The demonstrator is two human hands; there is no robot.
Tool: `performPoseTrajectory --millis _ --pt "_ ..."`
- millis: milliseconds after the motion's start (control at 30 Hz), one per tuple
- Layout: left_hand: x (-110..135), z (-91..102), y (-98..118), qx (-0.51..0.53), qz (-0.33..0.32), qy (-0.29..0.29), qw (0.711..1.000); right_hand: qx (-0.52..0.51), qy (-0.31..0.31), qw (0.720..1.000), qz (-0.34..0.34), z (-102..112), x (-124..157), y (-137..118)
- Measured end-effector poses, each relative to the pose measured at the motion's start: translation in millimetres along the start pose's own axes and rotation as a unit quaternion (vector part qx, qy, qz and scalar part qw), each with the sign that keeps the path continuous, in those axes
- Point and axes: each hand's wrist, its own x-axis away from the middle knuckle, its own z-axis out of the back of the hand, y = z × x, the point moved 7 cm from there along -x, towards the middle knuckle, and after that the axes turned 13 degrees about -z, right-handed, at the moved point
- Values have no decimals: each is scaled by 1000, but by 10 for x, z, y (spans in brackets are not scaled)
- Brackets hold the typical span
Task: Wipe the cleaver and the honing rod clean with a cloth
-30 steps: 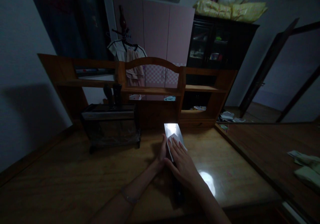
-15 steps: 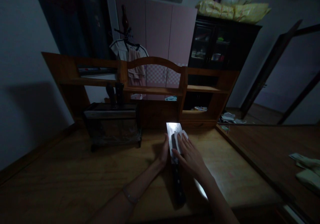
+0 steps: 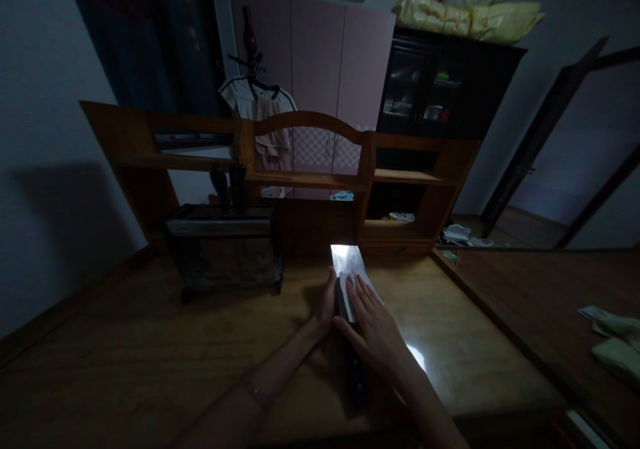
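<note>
A kitchen cleaver [image 3: 351,258] with a broad shiny blade and a black riveted handle points away from me, above the table. My left hand [image 3: 327,299] holds it from the left, along the side of the blade; most of those fingers are hidden beneath. With extended fingers, my right hand [image 3: 373,322] presses a folded white cloth [image 3: 347,301] flat on the upper face of the blade. Whether it is cloth or paper I cannot tell. The cleaver's handle lies in shadow below my right palm, held by neither hand.
A knife block [image 3: 225,225] with black-handled knives stands on the wooden table [image 3: 150,355] to the left. Behind it rises a wooden shelf frame [image 3: 310,181]. To the right is a lower wooden surface [image 3: 525,282] with pale cloths [image 3: 615,342].
My right hand and the white cloth have slid down the blade toward the handle, baring more of the far end. The blade has tilted slightly; my left hand stays nearly in place.
</note>
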Motion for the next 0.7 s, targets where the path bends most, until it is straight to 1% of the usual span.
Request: performPoseTrajectory --millis 133,233,367,467,533,700 --pt "63 -83 19 7 17 -22 1000 -1 -19 1000 -11 18 178 -33" --pt "98 -146 31 11 31 -27 999 1 -33 999 -16 37 310 -51" --pt "84 -144 45 5 13 -18 1000 -8 -41 999 -20 77 423 -56" --pt "69 -108 45 3 1 -14 1000 -7 -57 998 -21 88 448 -44" --pt "66 -98 39 1 3 -18 1000 -5 -63 998 -22 89 440 -27" --pt "58 -108 23 13 20 -19 1000 -5 -36 999 -24 81 289 72"
